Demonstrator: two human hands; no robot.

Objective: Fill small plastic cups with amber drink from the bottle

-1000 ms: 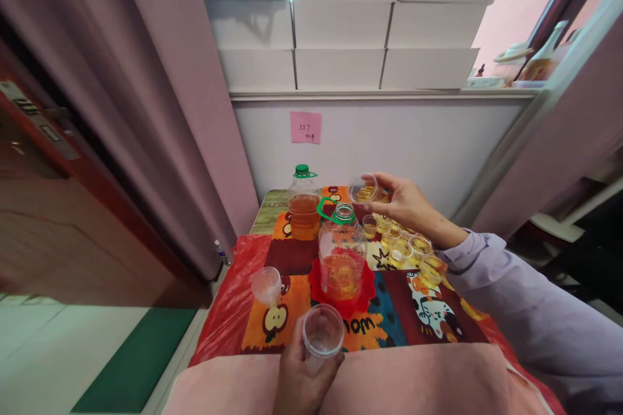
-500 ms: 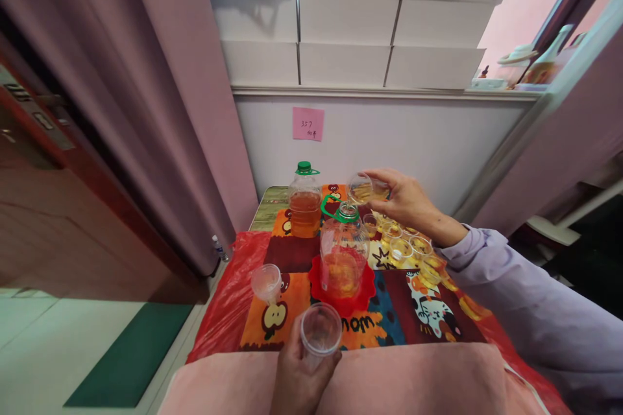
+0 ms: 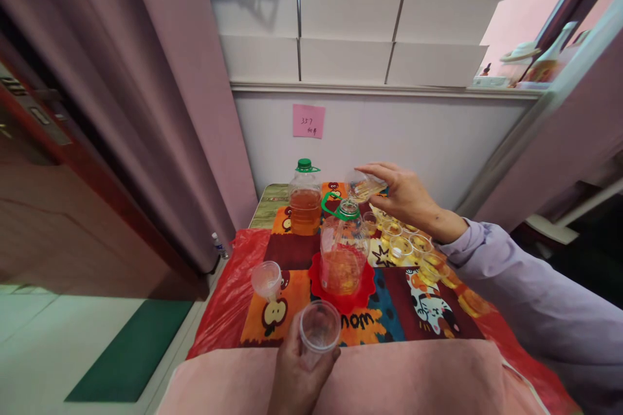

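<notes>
My right hand (image 3: 406, 198) is closed around a clear plastic cup (image 3: 363, 187), tipped to the left over the mouth of a large clear jug (image 3: 344, 243). Liquid runs from the cup into the jug. Amber liquid fills the jug's lower part, and a green handle (image 3: 331, 204) circles its neck. Beneath the jug lies a red scalloped dish (image 3: 360, 301). Near the table's front edge, my left hand (image 3: 302, 363) wraps round another clear plastic cup (image 3: 320, 327), upright and seemingly empty. A further clear cup (image 3: 267, 279) stands to its left.
Several cups of yellow liquid (image 3: 402, 248) stand on the right, partly behind my right forearm. A green-capped jug of amber liquid (image 3: 305, 207) is at the back left. A patterned mat (image 3: 292, 253) and red plastic sheet (image 3: 224, 292) cover the table. White boxes (image 3: 345, 58) rise behind.
The cup in my right hand is tipped further over the jug's mouth, and liquid now shows falling inside the jug. My left hand and its cup have barely moved.
</notes>
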